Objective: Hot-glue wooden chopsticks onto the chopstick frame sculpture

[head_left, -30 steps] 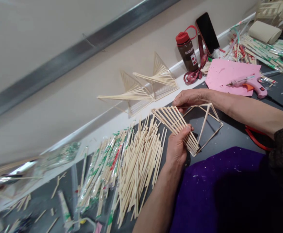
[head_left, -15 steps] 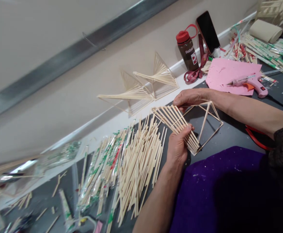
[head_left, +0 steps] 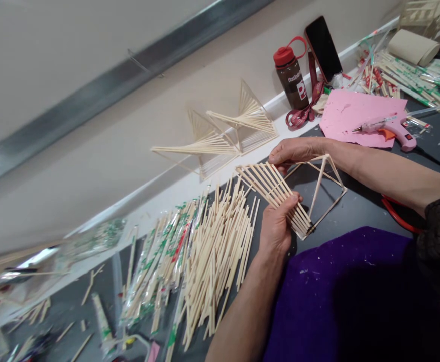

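- Stick frame (head_left: 280, 193): a pyramid-like skeleton of bare wooden sticks, one face filled with a fan of slats. It is held just over the dark tabletop (head_left: 363, 206), right in front of the body.
- Left hand (head_left: 276, 229): comes in from the near side and is clamped on the lower edge of the slatted face, thumb on top and fingers under.
- Right hand (head_left: 297, 150): comes in from the far side, fingertips pinched together on the frame's top far corner.
- Key relation: the slats' long axis runs diagonally, from far-left to near-right. The open, unfilled faces lie to the right of the left hand, below the right forearm. The left hand is nearer the slats, the right nearer the apex.
- Loose stick pile (head_left: 216, 251) lies just left of the left hand, with wrapped chopsticks (head_left: 159, 266) further left.
- Two finished fan pieces (head_left: 227, 133) stand against the wall, beyond the frame.
- Pink glue gun (head_left: 389, 128) lies on a pink sheet (head_left: 351, 113) to the far right, well apart from both hands.
- Purple cloth (head_left: 336, 291) lies near the body, beside the frame.
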A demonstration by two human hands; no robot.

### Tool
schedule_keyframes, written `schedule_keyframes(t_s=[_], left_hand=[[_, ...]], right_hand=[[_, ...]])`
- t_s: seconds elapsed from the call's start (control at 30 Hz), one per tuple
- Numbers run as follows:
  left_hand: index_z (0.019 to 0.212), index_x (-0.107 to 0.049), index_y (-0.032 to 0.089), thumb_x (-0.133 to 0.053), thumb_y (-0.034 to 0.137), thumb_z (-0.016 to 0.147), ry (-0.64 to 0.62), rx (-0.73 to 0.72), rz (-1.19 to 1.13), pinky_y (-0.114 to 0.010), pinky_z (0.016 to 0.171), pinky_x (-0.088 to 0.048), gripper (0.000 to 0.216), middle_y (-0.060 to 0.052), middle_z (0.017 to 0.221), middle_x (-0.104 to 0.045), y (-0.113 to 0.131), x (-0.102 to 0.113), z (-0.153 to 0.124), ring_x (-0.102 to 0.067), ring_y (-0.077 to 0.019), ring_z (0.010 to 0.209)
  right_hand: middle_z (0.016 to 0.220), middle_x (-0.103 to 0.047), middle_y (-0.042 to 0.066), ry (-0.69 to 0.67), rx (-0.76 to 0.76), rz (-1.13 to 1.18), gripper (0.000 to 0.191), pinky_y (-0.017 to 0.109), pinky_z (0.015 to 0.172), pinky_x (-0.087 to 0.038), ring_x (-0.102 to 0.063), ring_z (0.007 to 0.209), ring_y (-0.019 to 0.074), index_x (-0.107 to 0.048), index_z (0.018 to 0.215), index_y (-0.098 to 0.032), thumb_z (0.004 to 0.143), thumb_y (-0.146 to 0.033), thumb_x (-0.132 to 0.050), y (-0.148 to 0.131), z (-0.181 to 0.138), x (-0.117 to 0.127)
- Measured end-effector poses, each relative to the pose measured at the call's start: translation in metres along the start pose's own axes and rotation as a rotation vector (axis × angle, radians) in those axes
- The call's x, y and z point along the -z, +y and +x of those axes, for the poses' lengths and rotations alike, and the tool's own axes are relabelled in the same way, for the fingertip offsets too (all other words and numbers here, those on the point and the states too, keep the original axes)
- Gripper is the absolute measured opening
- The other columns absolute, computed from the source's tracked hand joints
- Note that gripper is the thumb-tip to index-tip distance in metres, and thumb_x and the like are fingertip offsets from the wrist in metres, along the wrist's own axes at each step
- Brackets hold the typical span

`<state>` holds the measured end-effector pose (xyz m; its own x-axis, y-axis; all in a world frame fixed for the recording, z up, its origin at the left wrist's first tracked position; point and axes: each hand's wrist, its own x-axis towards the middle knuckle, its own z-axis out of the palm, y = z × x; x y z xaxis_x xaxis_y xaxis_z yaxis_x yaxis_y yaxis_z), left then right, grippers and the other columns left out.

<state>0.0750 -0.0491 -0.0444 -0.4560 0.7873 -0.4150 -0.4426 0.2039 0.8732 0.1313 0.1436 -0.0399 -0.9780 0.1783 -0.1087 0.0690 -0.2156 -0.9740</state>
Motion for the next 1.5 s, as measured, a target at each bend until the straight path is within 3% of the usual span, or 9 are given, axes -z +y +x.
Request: schedule_keyframes(t_s=[0.33,0.53,0.67,0.8,1.2,1.5], left_hand=[[0.065,-0.075,0.015,-0.093,0.025,0.041,-0.004,-0.016,0.008,-0.020,0.063,-0.049,0.032,-0.001,0.063,-0.072,0.001,0.000,0.001,-0.064,-0.0096,0.061],[0.065,-0.075,0.015,-0.092,0.024,0.042,-0.001,-0.023,0.013,-0.019,0.062,-0.049,0.030,0.000,0.062,-0.071,0.001,0.000,0.001,-0.063,-0.0089,0.060],[0.065,-0.074,0.015,-0.092,0.024,0.042,0.006,-0.022,0.015,-0.020,0.062,-0.049,0.031,0.000,0.062,-0.071,0.001,0.000,0.000,-0.063,-0.0095,0.060],[0.066,-0.074,0.015,-0.091,0.024,0.043,0.015,-0.027,0.025,-0.021,0.062,-0.049,0.030,0.000,0.062,-0.071,0.001,-0.001,0.000,-0.063,-0.0103,0.060],[0.067,-0.072,0.015,-0.090,0.026,0.044,0.017,-0.042,0.049,-0.023,0.062,-0.048,0.031,0.000,0.063,-0.070,0.001,0.000,0.001,-0.062,-0.0112,0.060],[0.068,-0.073,0.014,-0.090,0.025,0.046,0.021,-0.046,0.038,-0.022,0.062,-0.048,0.031,0.000,0.063,-0.070,-0.002,0.000,0.002,-0.062,-0.0101,0.060]], right_hand=[[0.065,-0.067,0.005,0.151,-0.047,0.060,0.030,0.025,0.069,-0.048,-0.059,0.061,0.0113,-0.067,0.068,-0.010,0.094,-0.009,-0.054,-0.014,-0.014,-0.013],[0.058,-0.063,0.000,0.074,0.039,-0.166,0.025,0.021,0.060,-0.041,-0.051,0.055,0.0081,-0.070,0.068,-0.009,0.087,-0.001,-0.055,-0.015,-0.018,-0.005],[0.063,-0.066,0.001,0.046,0.097,-0.243,0.022,0.020,0.060,-0.039,-0.052,0.058,0.0076,-0.073,0.076,-0.009,0.090,-0.006,-0.056,-0.010,-0.015,0.003],[0.065,-0.067,0.001,0.062,0.106,-0.260,0.017,0.020,0.061,-0.040,-0.052,0.060,0.0079,-0.074,0.078,-0.010,0.089,-0.009,-0.060,-0.010,-0.015,0.004],[0.058,-0.062,0.000,0.056,0.092,-0.229,0.027,0.020,0.057,-0.035,-0.045,0.053,0.0063,-0.071,0.070,-0.009,0.093,-0.009,-0.058,-0.013,-0.018,-0.002],[0.064,-0.066,0.000,0.095,0.100,-0.226,0.018,0.019,0.059,-0.038,-0.049,0.057,0.0062,-0.073,0.077,-0.010,0.092,-0.014,-0.063,-0.009,-0.017,0.000]])
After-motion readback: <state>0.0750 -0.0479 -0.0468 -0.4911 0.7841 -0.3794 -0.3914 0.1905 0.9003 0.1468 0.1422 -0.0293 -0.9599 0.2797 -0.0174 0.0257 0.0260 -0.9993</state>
